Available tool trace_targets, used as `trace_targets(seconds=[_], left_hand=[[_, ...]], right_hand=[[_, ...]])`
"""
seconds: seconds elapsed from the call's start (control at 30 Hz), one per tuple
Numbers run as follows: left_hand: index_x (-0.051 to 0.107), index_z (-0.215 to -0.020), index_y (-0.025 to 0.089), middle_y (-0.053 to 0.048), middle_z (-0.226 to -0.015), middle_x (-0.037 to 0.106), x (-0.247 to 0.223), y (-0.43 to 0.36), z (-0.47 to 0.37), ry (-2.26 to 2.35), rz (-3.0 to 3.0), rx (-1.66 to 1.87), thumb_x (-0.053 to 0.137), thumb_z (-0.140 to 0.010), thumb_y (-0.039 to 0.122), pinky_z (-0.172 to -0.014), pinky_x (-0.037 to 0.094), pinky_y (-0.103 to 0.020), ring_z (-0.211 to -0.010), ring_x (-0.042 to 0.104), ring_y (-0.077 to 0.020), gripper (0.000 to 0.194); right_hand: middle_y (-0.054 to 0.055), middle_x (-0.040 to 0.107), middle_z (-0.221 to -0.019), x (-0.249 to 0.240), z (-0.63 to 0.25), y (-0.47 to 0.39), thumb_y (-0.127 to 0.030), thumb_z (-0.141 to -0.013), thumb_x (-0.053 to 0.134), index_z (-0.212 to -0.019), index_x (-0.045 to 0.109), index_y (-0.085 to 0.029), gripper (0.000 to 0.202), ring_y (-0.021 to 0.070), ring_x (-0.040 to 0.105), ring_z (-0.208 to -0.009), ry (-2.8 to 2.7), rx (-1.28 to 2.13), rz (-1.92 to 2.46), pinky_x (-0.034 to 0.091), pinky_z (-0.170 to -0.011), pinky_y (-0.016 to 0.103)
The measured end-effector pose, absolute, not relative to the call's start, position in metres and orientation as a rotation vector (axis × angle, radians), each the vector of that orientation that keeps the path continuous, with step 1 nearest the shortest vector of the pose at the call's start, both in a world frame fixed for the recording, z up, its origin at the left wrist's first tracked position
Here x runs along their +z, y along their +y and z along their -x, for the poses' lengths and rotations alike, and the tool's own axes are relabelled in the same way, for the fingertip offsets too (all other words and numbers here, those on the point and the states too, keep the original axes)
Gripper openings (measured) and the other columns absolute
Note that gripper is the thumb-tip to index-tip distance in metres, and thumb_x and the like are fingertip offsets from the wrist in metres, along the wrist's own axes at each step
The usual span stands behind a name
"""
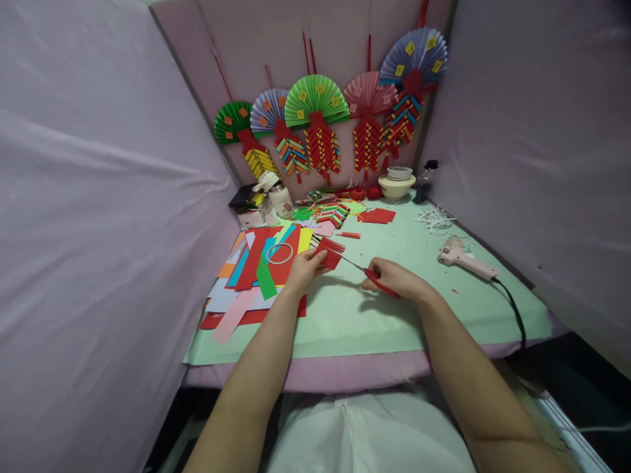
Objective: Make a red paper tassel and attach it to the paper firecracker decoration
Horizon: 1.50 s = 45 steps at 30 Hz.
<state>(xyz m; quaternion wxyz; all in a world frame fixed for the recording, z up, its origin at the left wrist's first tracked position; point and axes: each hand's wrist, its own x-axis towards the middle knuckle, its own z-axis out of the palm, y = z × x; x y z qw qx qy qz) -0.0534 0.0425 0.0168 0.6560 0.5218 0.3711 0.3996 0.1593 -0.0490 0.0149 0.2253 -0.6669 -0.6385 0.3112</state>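
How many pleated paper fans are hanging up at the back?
5, left to right along the back wall: dark green fan, lavender fan, light green fan, pink fan, then blue-purple fan, highest. None appears hidden.

Green-topped table (394, 332): paper strips (252, 259) left, glue gun (468, 261) right, bowl (397, 189) behind.

I can't see all of the left hand (303, 270) behind the red paper (328, 257), and the right hand (401, 276) covers part of the scissors (383, 285). Both arms (256, 368) run off the bottom of my view. The yellow squares (320, 89) look too small to make out.
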Motion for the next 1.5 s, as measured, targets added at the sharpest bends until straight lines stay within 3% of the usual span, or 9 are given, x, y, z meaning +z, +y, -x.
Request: trace_targets(seconds=[1.5], left_hand=[[0.067,-0.087,0.009,-0.008,-0.087,0.068,0.016,0.041,0.051,0.833,-1.199,0.871,0.076,-0.066,0.037,-0.067,0.056,-0.029,-0.071,0.064,-0.015,0.036]], right_hand=[[-0.002,0.057,-0.068,0.01,-0.158,-0.047,-0.055,-0.062,0.066,-0.072,0.048,-0.02,0.04,0.0114,0.047,-0.057,-1.76,0.781,1.82,0.031,-0.049,0.022]])
